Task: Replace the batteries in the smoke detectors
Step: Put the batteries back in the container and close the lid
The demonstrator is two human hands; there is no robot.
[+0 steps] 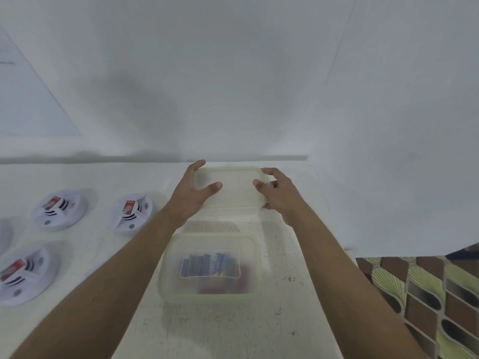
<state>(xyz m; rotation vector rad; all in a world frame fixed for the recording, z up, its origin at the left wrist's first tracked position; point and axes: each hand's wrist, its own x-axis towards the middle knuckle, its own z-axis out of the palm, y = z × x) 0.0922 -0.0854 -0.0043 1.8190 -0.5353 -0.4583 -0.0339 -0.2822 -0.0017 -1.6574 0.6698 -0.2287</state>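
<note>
A clear plastic container point(166, 275) with a greenish rim sits on the white counter and holds a pack of blue batteries point(207, 265) and some reddish ones. Beyond it, near the wall, I hold its translucent lid point(233, 190) with both hands. My left hand point(191, 193) grips the lid's left edge, my right hand point(277, 193) its right edge. Three white smoke detectors lie face down to the left, each with a red battery showing: one at the back left point(59, 209), one nearer the middle point(133, 212), one at the front left point(24, 277).
Part of a further detector point(4, 237) shows at the left edge. The white counter point(298, 294) ends on the right above a patterned brown and yellow tiled floor point(427, 294). A white wall point(233, 86) rises right behind the lid.
</note>
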